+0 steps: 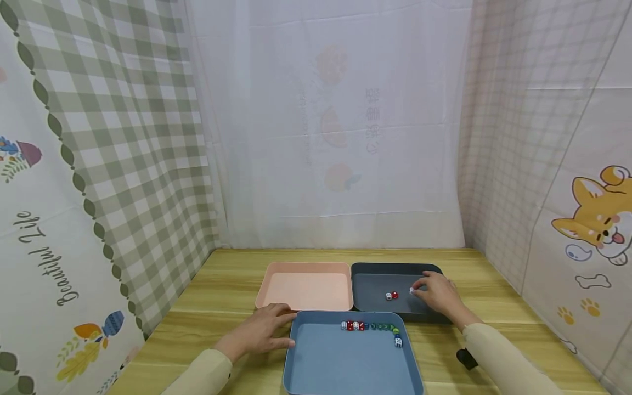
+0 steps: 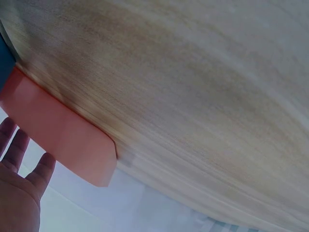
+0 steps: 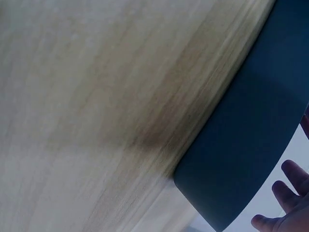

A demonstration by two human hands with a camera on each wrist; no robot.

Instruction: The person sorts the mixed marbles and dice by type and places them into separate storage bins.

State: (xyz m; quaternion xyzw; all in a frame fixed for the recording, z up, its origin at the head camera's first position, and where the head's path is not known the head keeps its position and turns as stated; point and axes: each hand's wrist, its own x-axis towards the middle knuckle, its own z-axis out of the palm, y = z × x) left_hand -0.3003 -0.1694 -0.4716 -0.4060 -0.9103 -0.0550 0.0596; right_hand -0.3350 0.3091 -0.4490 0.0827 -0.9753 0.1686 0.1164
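Currently, the right hand (image 1: 439, 292) has thumb and fingertips drawn together on a small pale die (image 1: 412, 291), the other fingers bent; whether the die touches the floor of the dark tray (image 1: 370, 284) beneath it is too small to tell. Being a cube, it has no long axis, and its faces cannot be read. The left hand (image 1: 264, 330) is spread and relaxed, holding nothing, with its fingertips at the left rim of the blue tray (image 1: 345, 362).

Just left of the pale die, a white die (image 1: 388, 296) and a red die (image 1: 394, 295) sit side by side in the dark tray, their line running left to right. In the blue tray, a row of dice (image 1: 356, 326) runs left to right along the far wall, then bends toward the person at the right corner. The pink tray (image 1: 303, 285) stands left of the dark one. All three trays are on the wood-grain desk (image 1: 197, 323), where a black object (image 1: 466, 359) lies by the right sleeve (image 1: 503, 356).
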